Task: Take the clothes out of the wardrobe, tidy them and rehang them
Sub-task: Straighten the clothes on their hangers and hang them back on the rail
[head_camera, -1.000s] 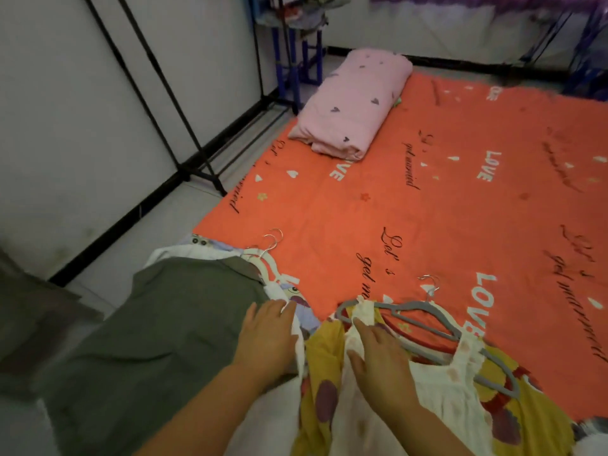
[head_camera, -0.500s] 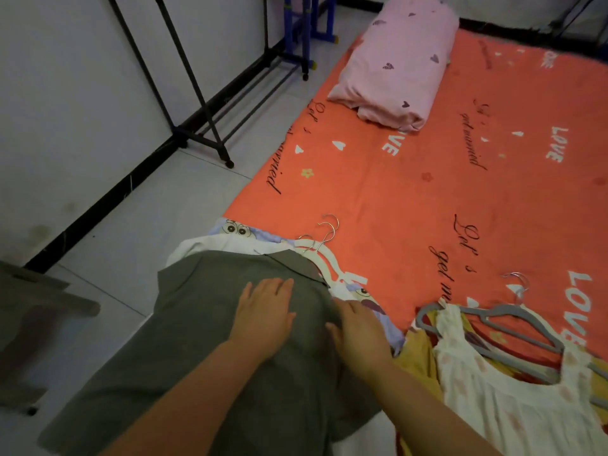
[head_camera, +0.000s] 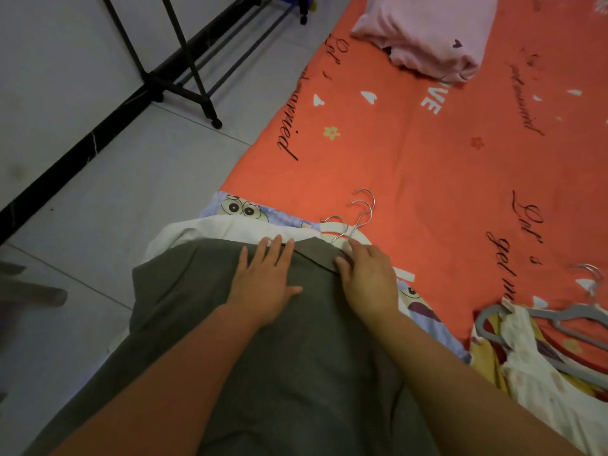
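Note:
A grey-green collared garment [head_camera: 204, 311] lies on top of a stack of clothes at the edge of the orange mat [head_camera: 411, 166]. My left hand [head_camera: 263, 284] rests flat on it, fingers spread, just below the collar. My right hand [head_camera: 368, 278] pinches the collar's right end next to a white hanger [head_camera: 357, 236] whose metal hooks [head_camera: 360, 210] stick out onto the mat. Under it lie a white garment [head_camera: 197, 230] and a purple cartoon-print one [head_camera: 243, 209]. At right lies a white floral dress [head_camera: 543, 383] on grey hangers [head_camera: 566, 320].
A black garment rack frame [head_camera: 184, 70] on wheels stands by the white wall at upper left. A folded pink blanket [head_camera: 427, 31] lies at the mat's far end. Grey tiled floor [head_camera: 115, 179] lies left of the mat.
Both hands left the white dress and moved left onto the grey-green garment, then slid up to its collar. The view tilted down and to the left.

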Tool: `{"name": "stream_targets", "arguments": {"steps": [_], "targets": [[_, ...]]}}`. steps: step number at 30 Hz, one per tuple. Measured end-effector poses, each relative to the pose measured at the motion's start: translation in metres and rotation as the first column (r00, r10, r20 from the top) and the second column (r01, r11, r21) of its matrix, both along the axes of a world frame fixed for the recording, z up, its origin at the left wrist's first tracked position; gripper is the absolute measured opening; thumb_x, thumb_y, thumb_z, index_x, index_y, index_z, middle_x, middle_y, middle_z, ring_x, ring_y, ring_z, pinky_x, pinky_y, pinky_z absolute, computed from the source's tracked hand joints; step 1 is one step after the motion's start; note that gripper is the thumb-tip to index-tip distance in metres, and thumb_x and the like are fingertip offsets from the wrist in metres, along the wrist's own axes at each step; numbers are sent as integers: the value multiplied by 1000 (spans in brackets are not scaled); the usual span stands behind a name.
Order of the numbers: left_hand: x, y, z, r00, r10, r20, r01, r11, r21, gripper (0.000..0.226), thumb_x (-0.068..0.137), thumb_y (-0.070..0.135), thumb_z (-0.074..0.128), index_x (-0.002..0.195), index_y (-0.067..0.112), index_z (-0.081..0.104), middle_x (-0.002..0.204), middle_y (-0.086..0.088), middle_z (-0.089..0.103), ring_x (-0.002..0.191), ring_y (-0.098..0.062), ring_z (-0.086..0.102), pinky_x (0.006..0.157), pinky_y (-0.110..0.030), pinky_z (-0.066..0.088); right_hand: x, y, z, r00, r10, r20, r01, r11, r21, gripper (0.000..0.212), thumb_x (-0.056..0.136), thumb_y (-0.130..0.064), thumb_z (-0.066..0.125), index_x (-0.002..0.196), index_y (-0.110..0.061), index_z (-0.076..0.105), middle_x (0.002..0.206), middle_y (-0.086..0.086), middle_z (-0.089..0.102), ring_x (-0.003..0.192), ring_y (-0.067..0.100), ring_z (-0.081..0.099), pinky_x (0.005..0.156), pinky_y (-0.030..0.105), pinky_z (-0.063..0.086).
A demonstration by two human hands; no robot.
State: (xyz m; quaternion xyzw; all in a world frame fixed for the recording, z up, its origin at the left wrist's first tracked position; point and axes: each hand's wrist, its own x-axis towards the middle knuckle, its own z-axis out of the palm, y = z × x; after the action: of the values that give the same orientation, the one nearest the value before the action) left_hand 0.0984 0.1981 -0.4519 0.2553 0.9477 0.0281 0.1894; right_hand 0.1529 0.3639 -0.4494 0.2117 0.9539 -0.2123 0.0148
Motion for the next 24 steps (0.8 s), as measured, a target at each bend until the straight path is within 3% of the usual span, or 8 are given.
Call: {"name": "stream_targets", "arguments": {"steps": [4,7,10,12,15,18,21,24], "targets": [[6,-7,-14,1000,-6,-7,6,1000,27,82,92,57,34,147,21,-14,157,-2,-13,144,-21,-13,114,-46,-7,-46,1,-9,997,-62,50,62,998,8,41,94,-31,49,130,-12,48,120,16,54,112,34,46,90,40,37],[7,-9,-15,1000,2,9,-3,998,65,80,92,57,34,148,22,-12,157,0,-11,144,-20,-13,114,-45,-9,-62,4,-9,991,-131,40,135,986,-99,31,93,-27,49,117,-8,58,111,18,61,105,35,53,83,38,39],[6,-10,-7,998,41,-50,-33,989,143,74,93,56,33,149,24,-3,157,2,8,144,-17,2,114,-44,-7,-60,7,5,952,-303,-46,269,897,-351,21,94,-22,50,100,-6,62,91,9,67,95,32,59,70,31,34],[5,-12,5,991,73,-115,-48,977,206,70,93,53,35,149,24,5,152,3,26,140,-14,18,114,-43,-5,-53,5,24,925,-372,-82,284,816,-504,11,93,-19,50,88,-13,58,71,-3,63,87,28,64,70,31,39],[4,-15,28,982,22,-186,23,972,234,68,93,50,40,149,27,9,140,5,41,131,-14,32,114,-43,-2,-37,-3,63,902,-401,-158,239,771,-591,15,91,-17,51,78,-23,52,55,-8,62,78,22,66,77,36,46],[10,-17,59,961,-75,-265,145,956,256,70,88,43,56,147,29,21,122,1,55,119,-20,47,113,-47,10,-14,-8,104,873,-439,-213,211,733,-646,16,91,-19,54,77,-28,53,56,-15,64,75,19,66,78,38,47],[22,-21,94,914,-137,-383,272,906,325,74,66,31,82,133,20,51,88,-3,66,83,-24,64,92,-48,45,11,-6,143,855,-457,-243,201,726,-657,15,90,-18,57,76,-26,57,56,-6,65,65,8,64,74,34,49],[41,-22,137,877,-195,-439,376,847,375,70,61,27,86,126,19,59,75,0,65,67,-19,62,66,-36,52,39,-2,183,836,-482,-261,215,726,-653,16,89,-15,58,75,-23,60,58,-4,63,57,5,62,70,35,51]]}}
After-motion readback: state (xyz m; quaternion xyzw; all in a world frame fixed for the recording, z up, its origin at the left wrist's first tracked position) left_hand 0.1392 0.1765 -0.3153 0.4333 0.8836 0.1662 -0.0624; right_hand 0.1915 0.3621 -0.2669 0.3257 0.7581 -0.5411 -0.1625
